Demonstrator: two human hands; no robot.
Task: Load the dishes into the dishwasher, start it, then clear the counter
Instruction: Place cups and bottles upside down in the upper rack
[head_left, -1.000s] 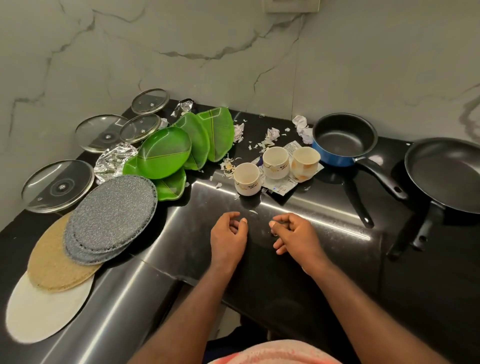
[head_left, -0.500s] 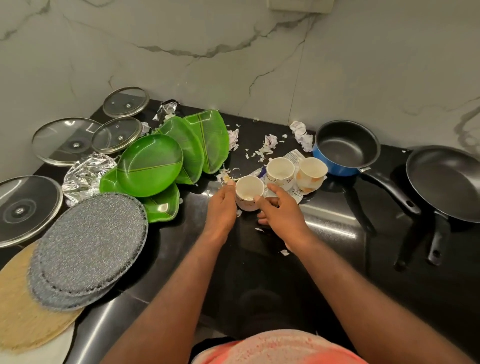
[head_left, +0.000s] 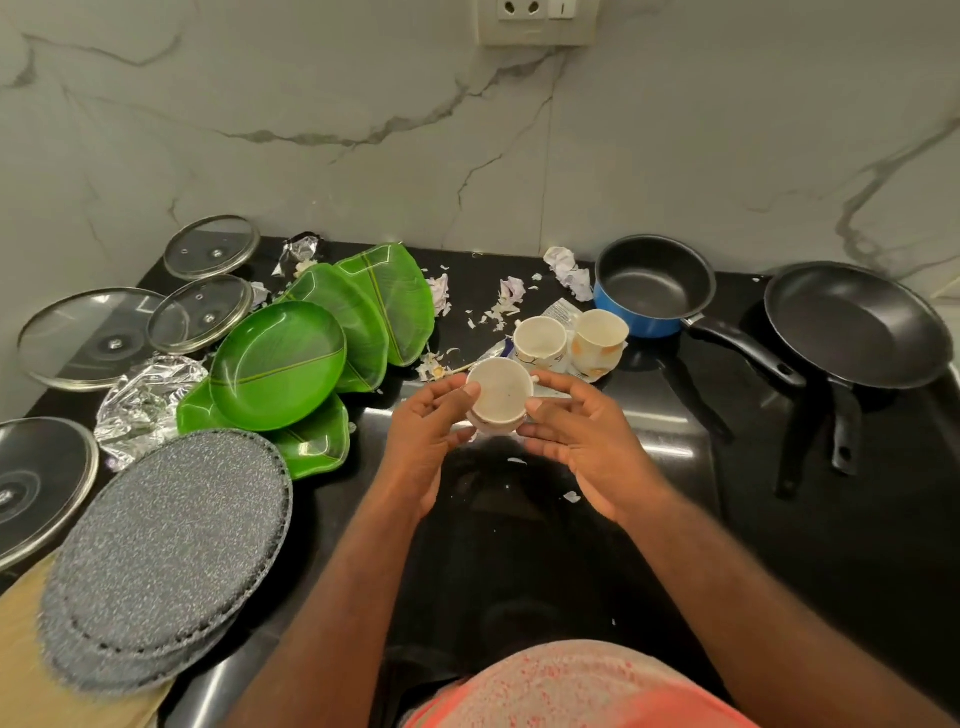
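A small white cup (head_left: 500, 395) is lifted just above the black counter (head_left: 519, 519), held between both hands. My left hand (head_left: 426, 431) grips its left side with the thumb on the rim. My right hand (head_left: 582, 431) holds its right side with curled fingers. Two more white cups (head_left: 540, 340) (head_left: 598, 338) stand behind it on a paper scrap. Several green leaf-shaped plates (head_left: 280, 364) lie overlapping to the left. A blue saucepan (head_left: 652, 283) and a black frying pan (head_left: 852, 325) sit at the right.
Several glass lids (head_left: 93, 338) lean by the left wall, with crumpled foil (head_left: 145, 400) beside them. Grey round mats (head_left: 171, 551) are stacked at the front left on a tan mat. Torn paper bits (head_left: 504, 306) litter the back of the counter. A wall socket (head_left: 535, 21) sits above.
Both hands reached forward from the counter to the nearest cup and took hold of it; it is now raised off the counter and tipped toward me.
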